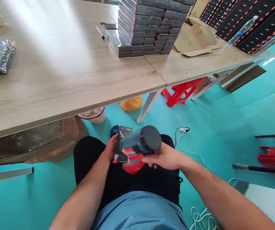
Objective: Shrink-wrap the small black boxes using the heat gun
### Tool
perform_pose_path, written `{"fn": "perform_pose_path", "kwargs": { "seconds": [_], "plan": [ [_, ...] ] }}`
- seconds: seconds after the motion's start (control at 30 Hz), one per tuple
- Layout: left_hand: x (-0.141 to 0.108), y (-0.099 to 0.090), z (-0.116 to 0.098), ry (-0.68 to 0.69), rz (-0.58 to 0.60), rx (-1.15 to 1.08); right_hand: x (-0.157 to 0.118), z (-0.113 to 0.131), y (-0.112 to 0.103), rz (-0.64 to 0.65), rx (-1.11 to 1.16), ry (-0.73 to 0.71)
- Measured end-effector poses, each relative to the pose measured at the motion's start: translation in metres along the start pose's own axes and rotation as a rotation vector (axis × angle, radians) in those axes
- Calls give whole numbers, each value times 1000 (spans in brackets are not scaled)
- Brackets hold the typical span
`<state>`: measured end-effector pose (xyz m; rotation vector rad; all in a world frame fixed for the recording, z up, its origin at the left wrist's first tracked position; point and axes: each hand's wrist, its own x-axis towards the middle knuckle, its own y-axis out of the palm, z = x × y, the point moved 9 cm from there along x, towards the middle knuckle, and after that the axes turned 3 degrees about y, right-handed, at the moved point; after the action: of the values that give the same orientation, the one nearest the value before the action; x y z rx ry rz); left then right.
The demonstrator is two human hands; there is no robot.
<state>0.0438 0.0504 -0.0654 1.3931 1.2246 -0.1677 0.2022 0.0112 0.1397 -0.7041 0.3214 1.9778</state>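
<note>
Above lap, hands (132,153) hold black box (121,151), heat gun (142,139).

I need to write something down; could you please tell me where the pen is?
In the head view, the pen lies on the table, just left of the stacked boxes.

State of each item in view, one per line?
Heat gun: in right hand, on/off unclear
Small box: in left hand, looks closed
Cardboard box: flaps open
Bin: open, contents visible
Power strip: on floor, plug apparently in
Black boxes: stacked
Pen: lying on table
</note>
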Motion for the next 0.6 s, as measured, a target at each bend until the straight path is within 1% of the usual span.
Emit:
{"fn": "perform_pose_path", "kwargs": {
  "seconds": [0.1, 0.13, 0.17, 0.23, 0.3, 0.37, 0.4, 0.43, 0.5, 0.57, 0.6],
  "plan": [
    [-2, 8, 0, 7, 87, -31, 3, -7, -38, -263, 0, -2],
    [-2, 10, 0, 5, 113, -37, 3, -11, -46, -298, 5, 5],
    [-2, 11, 1, -1, 123, -37, 2, -16, -49, -297, 11, 19],
    [-2, 11, 0, -1, 113, -29, -3, -29, -43, -203, 28, 83],
    [-2, 13, -4, 18, 109, -40, -14, -44, -26, -62, 41, 161],
    [-1, 15, -8, 53, 116, -68, -26, -56, -10, 36, 55, 202],
    [0, 14, -10, 74, 114, -81, -31, -61, -6, 43, 74, 201],
    [1, 13, -13, 97, 100, -93, -34, -64, -6, 18, 99, 191],
    [3, 5, -18, 157, 48, -121, -37, -71, -13, -91, 161, 165],
    [6, -7, -25, 227, -39, -159, -39, -77, -17, -193, 220, 150],
    [8, -15, -28, 257, -95, -183, -39, -79, -15, -204, 243, 148]
  ]
}}
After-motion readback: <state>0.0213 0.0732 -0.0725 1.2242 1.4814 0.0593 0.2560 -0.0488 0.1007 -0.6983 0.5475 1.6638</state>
